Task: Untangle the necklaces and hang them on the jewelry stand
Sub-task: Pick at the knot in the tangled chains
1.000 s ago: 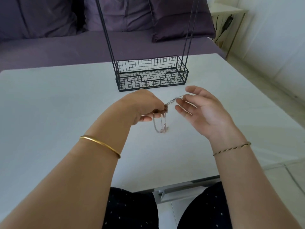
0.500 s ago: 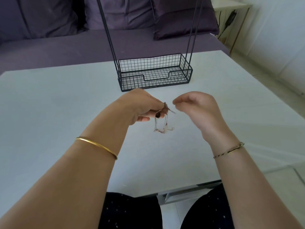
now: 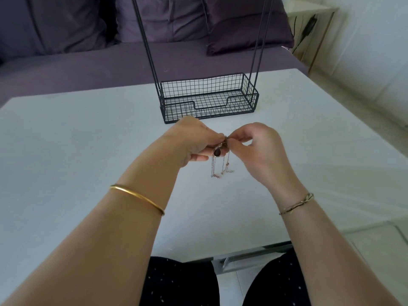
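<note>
White and matte, the surface (image 3: 88, 140) lies under both hands, which are raised a little above its middle. The left hand (image 3: 194, 140) holds the necklaces (image 3: 220, 164) in a closed grip, with thumb and fingers curled round the bunched upper part. The right hand (image 3: 262, 149) meets it from the other side; its grip is pressed together, thumb and forefinger pinching the same knot, the other fingers bent.

The necklaces are thin metal chains, silver and pinkish in tone, gathered in one tangle. A dark oval pendant (image 3: 217, 152) with a glossy face sits just under the left fingers. Several fine strands hang straight down, and their small ends reach the surface or are very near it; I cannot tell which.

Half a second ago the right hand was apart from the tangle and held nothing; now it touches it. One second ago this hand was spread, with one strand drawn out toward it.

On the left forearm sits a smooth gold bangle (image 3: 136, 198), and on the right wrist a thin twisted bracelet (image 3: 297, 204). Beyond the hands stands the jewelry stand (image 3: 176, 111), a black wire grid basket with thin straight rods rising out of view. Behind it is a purple sofa (image 3: 88, 62) with soft cushions.
</note>
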Demonstrator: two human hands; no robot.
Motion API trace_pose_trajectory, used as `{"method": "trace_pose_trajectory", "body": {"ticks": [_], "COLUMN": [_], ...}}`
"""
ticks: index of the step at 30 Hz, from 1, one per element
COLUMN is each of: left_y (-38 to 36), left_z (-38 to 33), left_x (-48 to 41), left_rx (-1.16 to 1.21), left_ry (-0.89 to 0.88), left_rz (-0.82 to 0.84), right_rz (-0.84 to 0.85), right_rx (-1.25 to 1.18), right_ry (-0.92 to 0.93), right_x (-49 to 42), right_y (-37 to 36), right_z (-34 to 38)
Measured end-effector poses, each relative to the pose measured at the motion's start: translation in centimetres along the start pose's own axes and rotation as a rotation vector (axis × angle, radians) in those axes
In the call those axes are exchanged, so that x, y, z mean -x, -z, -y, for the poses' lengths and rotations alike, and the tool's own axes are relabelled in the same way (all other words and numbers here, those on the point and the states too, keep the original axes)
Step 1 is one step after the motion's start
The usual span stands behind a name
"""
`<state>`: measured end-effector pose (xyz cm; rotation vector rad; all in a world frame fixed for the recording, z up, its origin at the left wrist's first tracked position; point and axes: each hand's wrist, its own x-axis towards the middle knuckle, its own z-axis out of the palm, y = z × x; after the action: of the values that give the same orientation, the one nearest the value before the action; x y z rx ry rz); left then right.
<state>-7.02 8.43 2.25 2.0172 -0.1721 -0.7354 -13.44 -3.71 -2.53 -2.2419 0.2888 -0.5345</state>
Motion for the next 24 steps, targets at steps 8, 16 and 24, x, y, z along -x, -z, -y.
{"method": "trace_pose_trajectory", "body": {"ticks": [8, 16, 24], "left_y": [-0.4, -0.1, -0.3], "left_z": [0.0, -0.1, -0.3], "left_x": [0.1, 0.2, 0.2], "left_rx": [-0.016, 0.106, 0.017], "left_ry": [-0.023, -0.009, -0.020], "left_rz": [0.004, 0.033, 0.049], "right_rz": [0.063, 0.047, -0.005], "right_rx": [0.070, -0.085, -0.027], "right_ry": [0.039, -0.011, 0.002], "right_x": [0.0, 0.1, 0.1], "right_y": [-0.2, 1.2, 0.5], "right_z": [0.0, 0.0, -0.2]}}
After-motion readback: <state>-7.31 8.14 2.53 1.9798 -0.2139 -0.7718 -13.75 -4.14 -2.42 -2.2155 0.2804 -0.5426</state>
